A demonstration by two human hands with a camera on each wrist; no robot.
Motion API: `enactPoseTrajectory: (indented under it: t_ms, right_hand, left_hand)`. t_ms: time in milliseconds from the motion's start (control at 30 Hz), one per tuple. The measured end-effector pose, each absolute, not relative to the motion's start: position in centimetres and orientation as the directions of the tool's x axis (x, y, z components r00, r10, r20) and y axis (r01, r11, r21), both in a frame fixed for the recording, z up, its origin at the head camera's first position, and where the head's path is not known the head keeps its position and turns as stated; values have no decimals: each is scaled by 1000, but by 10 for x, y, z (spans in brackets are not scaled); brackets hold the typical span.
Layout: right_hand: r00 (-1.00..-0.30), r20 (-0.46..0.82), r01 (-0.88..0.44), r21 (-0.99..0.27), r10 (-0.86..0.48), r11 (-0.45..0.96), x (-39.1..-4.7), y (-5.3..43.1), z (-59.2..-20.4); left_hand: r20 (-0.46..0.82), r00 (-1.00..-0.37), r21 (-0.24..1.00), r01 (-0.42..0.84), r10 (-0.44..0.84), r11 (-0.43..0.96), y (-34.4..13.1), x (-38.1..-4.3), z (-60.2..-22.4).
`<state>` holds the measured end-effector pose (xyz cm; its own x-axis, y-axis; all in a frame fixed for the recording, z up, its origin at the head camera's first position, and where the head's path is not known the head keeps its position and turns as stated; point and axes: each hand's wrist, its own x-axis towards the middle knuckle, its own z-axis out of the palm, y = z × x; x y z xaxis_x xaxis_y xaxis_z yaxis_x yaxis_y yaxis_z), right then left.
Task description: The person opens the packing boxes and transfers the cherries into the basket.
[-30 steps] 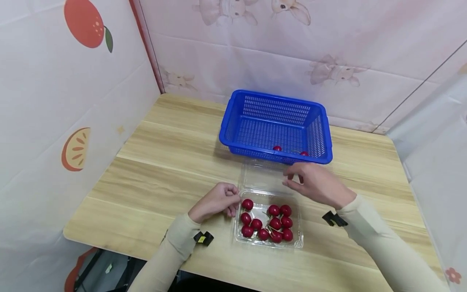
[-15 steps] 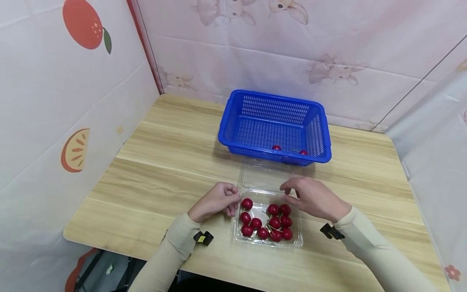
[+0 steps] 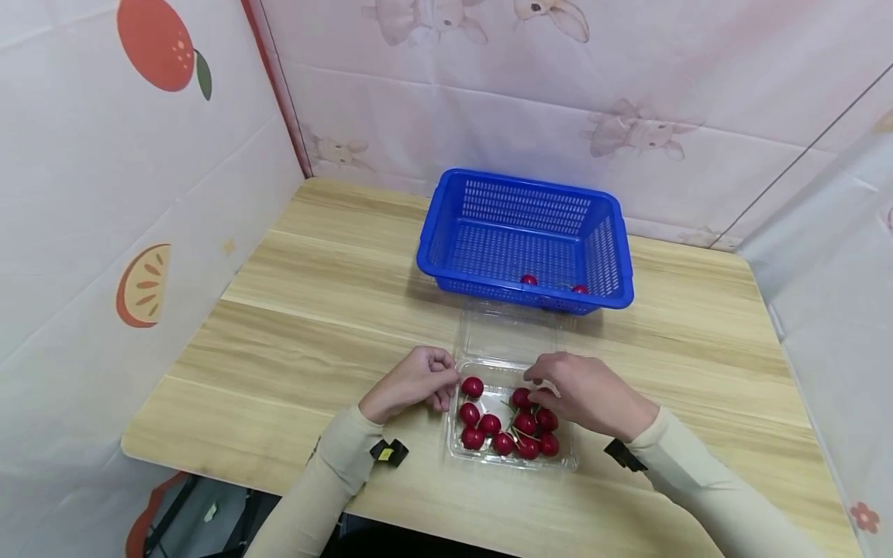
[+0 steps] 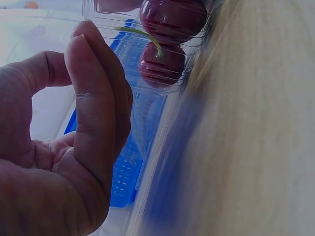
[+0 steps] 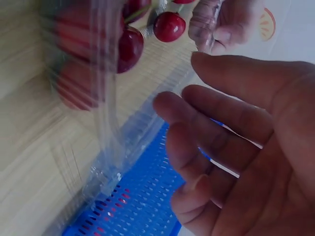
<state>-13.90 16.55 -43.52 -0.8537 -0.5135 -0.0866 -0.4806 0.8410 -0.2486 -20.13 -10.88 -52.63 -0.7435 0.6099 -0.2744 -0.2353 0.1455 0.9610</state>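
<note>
A clear plastic clamshell box point(image 3: 491, 406) lies open in the head view, with several red cherries point(image 3: 472, 439) in its tray. At the box's left rim, my left hand point(image 3: 418, 380) pinches the edge between thumb and fingertips. In the left wrist view those fingertips meet right by the clear wall, and a cherry point(image 4: 162, 65) with a green stem shows through it. My right hand point(image 3: 586, 391) hovers over the tray's right back corner, hiding a cherry there. The right wrist view shows its fingers point(image 5: 202, 118) loosely bent with nothing between them.
Behind the tray its transparent lid point(image 3: 488, 333) lies folded back on the wooden table point(image 3: 314, 310). A blue perforated basket point(image 3: 474, 287) stands behind the lid, with a cherry point(image 3: 529, 280) and another near its front wall. Printed cloth walls point(image 3: 391, 116) enclose the table.
My right hand has come down and left from beside the lid to over the tray's right back corner. The left hand has stayed at the box's left rim.
</note>
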Motion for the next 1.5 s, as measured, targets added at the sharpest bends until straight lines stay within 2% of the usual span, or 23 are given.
enactPoseTrajectory:
  t_ms: [233, 500, 767, 1000, 1500]
  right_hand:
    - [-817, -144, -528, -205, -558, 825, -138, 158, -444]
    - [-780, -108, -605, -119, -616, 787, -137, 149, -456]
    - [-779, -118, -605, -117, -616, 788, -139, 144, -462]
    - [-749, -127, -635, -142, -650, 759, -140, 146, -464]
    - [-808, -96, -559, -184, -581, 808, -143, 160, -447]
  left_hand:
    - [-282, -745, 959, -242, 605, 149, -110, -202, -525]
    - [-285, -746, 958, -246, 602, 149, -109, -201, -526]
    - [-289, -747, 957, -250, 599, 150, -108, -201, -526]
    - [-281, -748, 959, -237, 602, 152, -108, -201, -526]
    - [-283, -743, 959, -239, 606, 155, -108, -202, -528]
